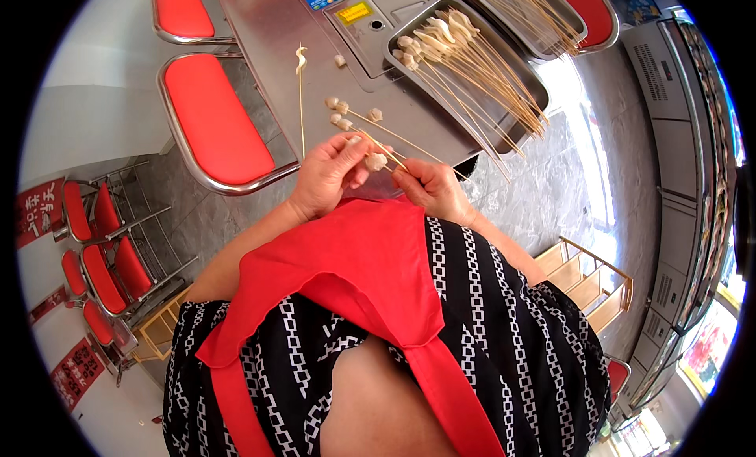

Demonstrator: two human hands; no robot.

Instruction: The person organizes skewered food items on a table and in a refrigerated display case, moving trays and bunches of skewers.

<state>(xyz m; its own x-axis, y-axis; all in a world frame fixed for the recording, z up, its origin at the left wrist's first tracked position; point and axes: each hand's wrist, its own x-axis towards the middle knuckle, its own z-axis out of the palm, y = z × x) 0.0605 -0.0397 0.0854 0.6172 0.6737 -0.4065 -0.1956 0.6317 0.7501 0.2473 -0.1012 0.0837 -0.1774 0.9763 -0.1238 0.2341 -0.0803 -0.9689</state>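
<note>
In front of my red apron, my left hand [332, 172] has its thumb and fingers closed around a pale food piece [353, 141]. A second whitish, lumpy piece [376, 161] shows on a thin stick beside the left fingertips. My right hand [438, 188] pinches bamboo skewers [387, 151] close to the left hand. Just beyond the hands, skewers bearing pale food pieces [341, 122] lie on the steel table [277, 49]. A loose piece [374, 114] sits beside them. Farther left lies one skewer with a twisted pale strip [300, 61].
A steel tray [394, 58] at the table's right holds many loaded skewers [472, 61]. Another tray [576, 17] of sticks stands behind it. Another loose piece [340, 60] lies near a recessed panel [348, 37]. Red-seated chairs [215, 117] stand at the table's left edge.
</note>
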